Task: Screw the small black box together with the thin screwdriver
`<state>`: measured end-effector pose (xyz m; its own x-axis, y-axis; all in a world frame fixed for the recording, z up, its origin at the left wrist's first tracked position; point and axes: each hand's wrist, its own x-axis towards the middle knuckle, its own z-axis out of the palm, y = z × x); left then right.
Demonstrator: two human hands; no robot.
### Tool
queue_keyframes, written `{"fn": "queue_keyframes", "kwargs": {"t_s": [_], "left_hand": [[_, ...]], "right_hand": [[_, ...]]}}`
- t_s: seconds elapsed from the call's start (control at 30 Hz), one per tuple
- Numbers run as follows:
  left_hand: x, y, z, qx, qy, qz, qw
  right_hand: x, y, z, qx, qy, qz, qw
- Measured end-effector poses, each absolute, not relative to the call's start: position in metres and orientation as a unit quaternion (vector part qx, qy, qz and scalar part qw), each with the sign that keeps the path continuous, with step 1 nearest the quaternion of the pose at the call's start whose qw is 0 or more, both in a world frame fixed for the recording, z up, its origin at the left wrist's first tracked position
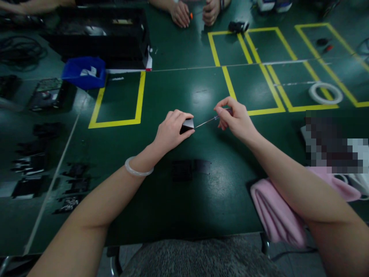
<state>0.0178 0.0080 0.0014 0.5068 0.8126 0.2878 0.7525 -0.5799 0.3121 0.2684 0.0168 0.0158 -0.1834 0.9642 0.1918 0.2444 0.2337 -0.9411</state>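
Observation:
Near the middle of the green table, my left hand (174,130) grips a small black part with a pale, shiny face (188,123) between thumb and fingers. My right hand (233,114) is closed round the handle of a thin screwdriver (205,122). Its shaft slants down to the left, and the tip meets or nearly meets the right edge of the black part. Just below my hands, a flat black square piece (182,171) and a smaller dark piece (202,166) lie side by side on the table. My fingers partly hide the held part.
A blue bin (85,73) stands before a long black box (103,48). Several black parts (76,184) lie at left. A pink cloth (279,211) is by my right forearm. A white tape roll (325,93) lies at right. Across the table are another person's hands (181,14).

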Motion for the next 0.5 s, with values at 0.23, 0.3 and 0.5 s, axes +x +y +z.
{"fn": "queue_keyframes", "kwargs": {"t_s": [0.23,0.3,0.5], "left_hand": [[0.0181,0.0079,0.0017,0.865,0.452,0.207,0.073],[0.018,0.008,0.0018,0.865,0.451,0.206,0.075],[0.0176,0.0084,0.0018,0.868,0.447,0.204,0.071]], "right_hand": [[0.2682,0.0152,0.0178,-0.456,-0.652,0.412,0.444],[0.2683,0.0152,0.0174,-0.452,-0.652,0.417,0.444],[0.2687,0.0149,0.0172,-0.439,-0.661,0.415,0.445]]}}
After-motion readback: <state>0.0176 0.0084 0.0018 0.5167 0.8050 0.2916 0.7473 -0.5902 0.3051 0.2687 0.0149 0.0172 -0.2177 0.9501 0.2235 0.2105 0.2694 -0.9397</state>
